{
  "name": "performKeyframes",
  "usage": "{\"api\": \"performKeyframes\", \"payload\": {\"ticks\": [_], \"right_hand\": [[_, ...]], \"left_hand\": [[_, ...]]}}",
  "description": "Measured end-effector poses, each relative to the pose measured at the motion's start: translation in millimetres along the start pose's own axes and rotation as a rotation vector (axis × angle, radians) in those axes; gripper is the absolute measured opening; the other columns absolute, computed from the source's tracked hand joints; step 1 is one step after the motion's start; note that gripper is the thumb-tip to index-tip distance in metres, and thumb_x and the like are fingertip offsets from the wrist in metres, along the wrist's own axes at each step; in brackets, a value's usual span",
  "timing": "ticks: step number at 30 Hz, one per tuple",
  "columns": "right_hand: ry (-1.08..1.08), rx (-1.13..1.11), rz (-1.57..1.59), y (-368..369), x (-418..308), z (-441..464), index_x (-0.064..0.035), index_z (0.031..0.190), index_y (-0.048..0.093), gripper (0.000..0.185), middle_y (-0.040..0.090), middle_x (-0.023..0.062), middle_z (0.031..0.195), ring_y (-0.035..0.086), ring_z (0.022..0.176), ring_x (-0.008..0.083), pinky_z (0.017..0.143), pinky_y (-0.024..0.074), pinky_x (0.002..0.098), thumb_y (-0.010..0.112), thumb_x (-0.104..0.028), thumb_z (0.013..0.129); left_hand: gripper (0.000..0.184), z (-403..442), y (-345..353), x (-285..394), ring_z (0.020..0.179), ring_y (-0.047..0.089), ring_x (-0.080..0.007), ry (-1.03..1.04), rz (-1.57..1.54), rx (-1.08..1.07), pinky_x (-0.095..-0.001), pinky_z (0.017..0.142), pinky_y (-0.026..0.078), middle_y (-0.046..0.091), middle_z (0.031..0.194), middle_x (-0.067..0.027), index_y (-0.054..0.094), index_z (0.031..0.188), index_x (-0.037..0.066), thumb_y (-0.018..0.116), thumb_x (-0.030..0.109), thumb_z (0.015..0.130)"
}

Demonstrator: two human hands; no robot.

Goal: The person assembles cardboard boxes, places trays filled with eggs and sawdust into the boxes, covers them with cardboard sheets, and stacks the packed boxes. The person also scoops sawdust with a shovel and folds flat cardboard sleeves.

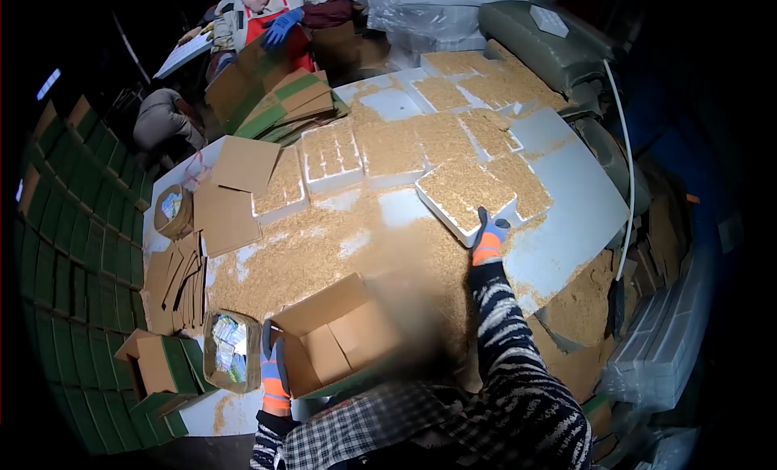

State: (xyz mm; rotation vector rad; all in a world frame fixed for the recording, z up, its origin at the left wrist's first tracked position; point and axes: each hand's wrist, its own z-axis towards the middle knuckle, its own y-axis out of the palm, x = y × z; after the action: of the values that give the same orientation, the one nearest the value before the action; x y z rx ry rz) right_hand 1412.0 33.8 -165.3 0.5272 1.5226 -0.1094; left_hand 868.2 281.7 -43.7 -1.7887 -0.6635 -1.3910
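My left hand [274, 374], in a grey and orange glove, grips the left wall of an open cardboard box [344, 336] at the table's near edge. The inside of the box that shows holds nothing. My right hand [490, 233], gloved alike, holds the near right corner of a white foam tray [463, 227] heaped with sawdust-like material. That tray sits tilted against another filled tray [530, 191]; fingers under its edge are partly hidden. A brown blur covers the area between the box and my right forearm.
Several filled foam trays [333, 178] stand across the sawdust-strewn table [579, 195]. A tub of packets [231, 348] stands left of the box. Green cartons [73, 308] are stacked at left, flattened cardboard [291, 97] lies behind. A person in blue gloves [281, 29] stands at the far side; another bends [166, 118].
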Motion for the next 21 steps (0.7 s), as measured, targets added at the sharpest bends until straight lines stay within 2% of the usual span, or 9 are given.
{"api": "performKeyframes", "payload": {"ticks": [5, 10, 11, 13, 15, 16, 18, 20, 21], "right_hand": [[0.461, -0.721, 0.131, -25, -195, -101, -0.0018, 0.113, 0.056, 0.032, 0.065, 0.0132, 0.106, 0.066, 0.095, 0.0239, 0.083, 0.0553, 0.0344, 0.071, -0.007, 0.085], [-0.043, -1.327, -0.439, -19, -256, -167, -0.0034, 0.120, 0.060, 0.034, 0.060, 0.0062, 0.117, 0.058, 0.116, 0.0207, 0.097, 0.0481, 0.0342, 0.069, -0.011, 0.088], [0.189, -1.294, -0.460, -8, -267, -193, -0.0036, 0.121, 0.058, 0.036, 0.060, 0.0053, 0.114, 0.059, 0.113, 0.0195, 0.096, 0.0475, 0.0335, 0.070, -0.012, 0.088], [-0.171, -1.430, -0.631, 0, -245, -219, -0.0065, 0.140, 0.043, 0.066, 0.059, 0.0090, 0.117, 0.063, 0.104, 0.0185, 0.090, 0.0512, 0.0336, 0.077, -0.012, 0.084], [0.223, -1.466, -0.562, 7, -258, -284, -0.0126, 0.153, 0.030, 0.088, 0.057, 0.0130, 0.126, 0.059, 0.114, 0.0224, 0.090, 0.0530, 0.0371, 0.080, -0.009, 0.081], [0.148, -1.508, -0.546, 2, -224, -292, -0.0190, 0.160, 0.017, 0.101, 0.051, 0.0172, 0.137, 0.060, 0.115, 0.0245, 0.089, 0.0546, 0.0379, 0.080, -0.007, 0.081], [0.063, -1.527, -0.465, -8, -161, -311, -0.0075, 0.157, 0.021, 0.099, 0.042, 0.0161, 0.148, 0.049, 0.129, 0.0245, 0.106, 0.0418, 0.0379, 0.081, -0.012, 0.079], [-0.073, -1.553, -0.708, -13, -141, -310, -0.0032, 0.155, 0.025, 0.093, 0.040, 0.0197, 0.151, 0.048, 0.132, 0.0289, 0.110, 0.0386, 0.0376, 0.079, -0.016, 0.081], [-0.143, -1.565, -0.828, -15, -131, -310, -0.0010, 0.154, 0.027, 0.090, 0.040, 0.0216, 0.152, 0.047, 0.134, 0.0311, 0.111, 0.0369, 0.0374, 0.077, -0.018, 0.081]], "left_hand": [[0.058, -5, 9, 10, 0.144, 0.033, -0.0259, 0.006, -0.096, 0.023, -0.0351, 0.119, 0.026, 0.038, 0.155, -0.0158, 0.034, 0.151, -0.002, 0.055, 0.016, 0.100], [0.057, -3, 19, -21, 0.141, 0.036, -0.0260, 0.081, -0.067, 0.117, -0.0352, 0.119, 0.026, 0.039, 0.153, -0.0162, 0.035, 0.150, -0.002, 0.056, 0.017, 0.100], [0.058, -3, 20, -25, 0.141, 0.036, -0.0258, 0.102, -0.060, 0.120, -0.0350, 0.119, 0.027, 0.039, 0.153, -0.0154, 0.033, 0.151, -0.001, 0.055, 0.017, 0.100], [0.057, -2, 21, -32, 0.141, 0.036, -0.0278, 0.093, -0.219, 0.089, -0.0352, 0.118, 0.027, 0.039, 0.153, -0.0179, 0.034, 0.150, -0.002, 0.053, 0.022, 0.102], [0.062, -20, 24, -38, 0.143, 0.034, -0.0289, 0.220, -0.112, 0.086, -0.0354, 0.118, 0.026, 0.037, 0.154, -0.0186, 0.031, 0.152, -0.002, 0.056, 0.020, 0.099], [0.067, -26, 18, -60, 0.143, 0.032, -0.0298, 0.337, 0.106, 0.022, -0.0356, 0.119, 0.025, 0.035, 0.155, -0.0190, 0.028, 0.153, -0.001, 0.058, 0.020, 0.097], [0.075, -35, 11, -95, 0.145, 0.030, -0.0315, 0.422, 0.369, -0.082, -0.0359, 0.119, 0.024, 0.032, 0.157, -0.0200, 0.023, 0.154, -0.001, 0.061, 0.019, 0.092], [0.076, -40, -6, -81, 0.146, 0.026, -0.0332, -0.044, 0.330, -0.241, -0.0359, 0.120, 0.023, 0.029, 0.158, -0.0207, 0.020, 0.155, -0.001, 0.056, 0.012, 0.090], [0.076, -27, 2, -90, 0.147, 0.025, -0.0339, 0.025, 0.252, -0.065, -0.0359, 0.120, 0.023, 0.027, 0.159, -0.0209, 0.019, 0.155, -0.001, 0.053, 0.008, 0.088]]}}
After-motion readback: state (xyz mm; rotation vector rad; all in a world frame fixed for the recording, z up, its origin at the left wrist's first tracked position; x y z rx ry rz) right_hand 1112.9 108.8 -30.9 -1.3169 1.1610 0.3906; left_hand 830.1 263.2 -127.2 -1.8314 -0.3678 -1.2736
